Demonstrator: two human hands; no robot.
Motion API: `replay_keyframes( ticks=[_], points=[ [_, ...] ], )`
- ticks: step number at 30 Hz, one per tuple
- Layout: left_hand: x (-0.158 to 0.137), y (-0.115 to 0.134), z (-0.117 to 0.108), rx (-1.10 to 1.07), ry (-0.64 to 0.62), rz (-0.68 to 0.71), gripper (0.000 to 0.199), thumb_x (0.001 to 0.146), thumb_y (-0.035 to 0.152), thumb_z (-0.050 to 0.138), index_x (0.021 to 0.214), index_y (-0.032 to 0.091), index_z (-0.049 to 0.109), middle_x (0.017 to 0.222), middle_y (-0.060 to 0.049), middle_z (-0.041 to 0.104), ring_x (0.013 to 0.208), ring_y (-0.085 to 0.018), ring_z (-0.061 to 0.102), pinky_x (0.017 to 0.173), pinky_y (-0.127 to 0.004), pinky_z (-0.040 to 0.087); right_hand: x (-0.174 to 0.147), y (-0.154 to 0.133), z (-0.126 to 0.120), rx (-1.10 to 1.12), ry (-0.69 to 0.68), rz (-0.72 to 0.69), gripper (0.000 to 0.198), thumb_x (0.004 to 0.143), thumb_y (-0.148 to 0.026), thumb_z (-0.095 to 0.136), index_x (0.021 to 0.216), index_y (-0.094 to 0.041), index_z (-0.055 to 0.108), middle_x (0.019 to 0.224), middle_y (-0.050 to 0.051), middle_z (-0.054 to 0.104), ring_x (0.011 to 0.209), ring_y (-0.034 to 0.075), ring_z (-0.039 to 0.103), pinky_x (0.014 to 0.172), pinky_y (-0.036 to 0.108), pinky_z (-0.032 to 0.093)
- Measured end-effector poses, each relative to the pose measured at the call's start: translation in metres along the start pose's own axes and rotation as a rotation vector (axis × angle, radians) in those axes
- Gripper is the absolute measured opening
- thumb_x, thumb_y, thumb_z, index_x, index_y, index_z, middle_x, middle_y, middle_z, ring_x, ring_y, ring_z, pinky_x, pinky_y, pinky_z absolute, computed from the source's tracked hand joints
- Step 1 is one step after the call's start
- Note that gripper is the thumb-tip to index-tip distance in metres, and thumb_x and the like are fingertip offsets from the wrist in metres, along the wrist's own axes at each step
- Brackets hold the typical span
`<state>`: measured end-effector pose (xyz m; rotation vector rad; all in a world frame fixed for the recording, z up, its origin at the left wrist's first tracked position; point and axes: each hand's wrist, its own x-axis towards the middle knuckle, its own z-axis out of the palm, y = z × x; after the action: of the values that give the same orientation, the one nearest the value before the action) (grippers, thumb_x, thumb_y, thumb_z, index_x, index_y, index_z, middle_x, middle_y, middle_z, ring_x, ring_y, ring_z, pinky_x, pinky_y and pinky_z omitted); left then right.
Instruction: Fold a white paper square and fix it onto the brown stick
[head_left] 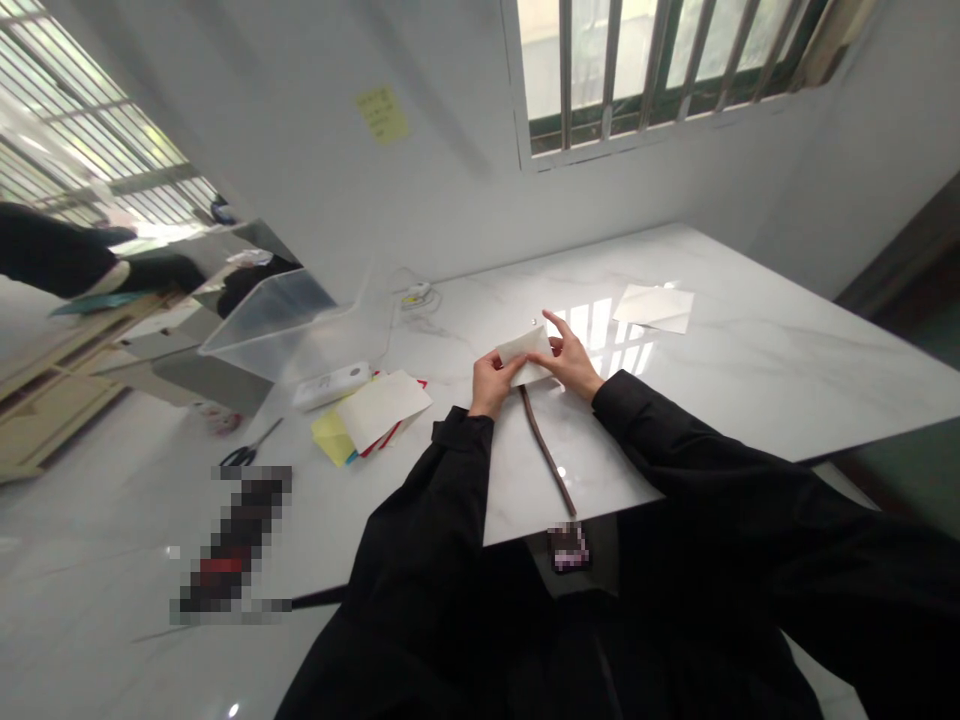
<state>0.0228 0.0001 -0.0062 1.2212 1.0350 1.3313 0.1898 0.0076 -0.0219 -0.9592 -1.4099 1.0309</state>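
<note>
White paper (524,344) seems mid-fold, pinched in the closed grip of left hand (490,388) and right hand (574,366), inward from the front edge of the worktop (739,375); creasing calls for even pressure.

You've got two hands up, left hand (491,387) and right hand (573,364), sharing one white sheet (526,357). One stick (547,454) below them. Off to your right, at least one loose paper (654,309); can't tell if it's doubled. To your left, one paper pile (384,410), four colours showing: white, yellow, red, blue; exact sheet count hidden. One pair of scissors (240,456), one white case (332,385), one clear bin (266,330). On your wall, one sticky note (382,114). Two pixelated patches: dark-and-red patch (232,545), pinkish patch (570,549).
</note>
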Motion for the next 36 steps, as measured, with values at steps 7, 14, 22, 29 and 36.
replay_keyframes(
  ticks=[7, 14, 22, 29, 36],
  points=[
    [-0.001, 0.0, -0.002, 0.04, 0.014, 0.016, 0.059, 0.057, 0.049, 0.094, 0.099, 0.01, 0.078, 0.099, -0.012, 0.079, 0.09, -0.025, 0.071, 0.088, -0.037, 0.054, 0.001, 0.003, 0.0, -0.001, 0.027, -0.006, 0.079, 0.075, -0.041, 0.081, 0.145, -0.022, 0.05, 0.093, 0.004, 0.074, 0.082, 0.022, 0.07, 0.079, 0.037, 0.061],
    [0.002, -0.005, -0.004, 0.058, 0.008, 0.006, 0.06, 0.057, 0.049, 0.093, 0.099, 0.01, 0.078, 0.093, -0.01, 0.078, 0.083, -0.022, 0.069, 0.079, -0.033, 0.054, 0.001, 0.001, 0.0, -0.007, 0.018, -0.028, 0.053, 0.074, -0.036, 0.08, 0.122, -0.018, 0.065, 0.097, 0.005, 0.074, 0.087, 0.021, 0.07, 0.082, 0.035, 0.059],
    [0.002, -0.004, -0.004, 0.025, 0.004, -0.008, 0.054, 0.058, 0.042, 0.091, 0.1, 0.01, 0.077, 0.092, -0.009, 0.078, 0.079, -0.02, 0.068, 0.076, -0.032, 0.054, 0.002, -0.002, 0.001, 0.1, -0.004, 0.013, 0.058, 0.069, -0.038, 0.084, 0.119, -0.016, 0.064, 0.099, 0.007, 0.075, 0.088, 0.022, 0.07, 0.081, 0.035, 0.059],
    [-0.001, -0.003, -0.007, -0.08, -0.054, -0.03, 0.057, 0.059, 0.044, 0.091, 0.103, 0.012, 0.075, 0.096, -0.009, 0.079, 0.081, -0.021, 0.07, 0.077, -0.032, 0.055, -0.001, -0.013, -0.008, 0.232, -0.174, 0.15, 0.051, 0.065, -0.039, 0.09, 0.107, -0.014, 0.073, 0.102, 0.009, 0.078, 0.088, 0.023, 0.072, 0.082, 0.036, 0.059],
    [-0.006, 0.011, -0.014, -0.127, 0.072, -0.09, 0.057, 0.074, 0.065, 0.076, 0.094, 0.012, 0.074, 0.082, -0.008, 0.074, 0.066, -0.014, 0.066, 0.064, -0.026, 0.051, -0.001, -0.013, -0.014, 0.375, -0.178, 0.292, 0.044, 0.065, -0.035, 0.092, 0.101, -0.014, 0.077, 0.104, 0.01, 0.079, 0.093, 0.024, 0.073, 0.091, 0.037, 0.059]
  ],
)
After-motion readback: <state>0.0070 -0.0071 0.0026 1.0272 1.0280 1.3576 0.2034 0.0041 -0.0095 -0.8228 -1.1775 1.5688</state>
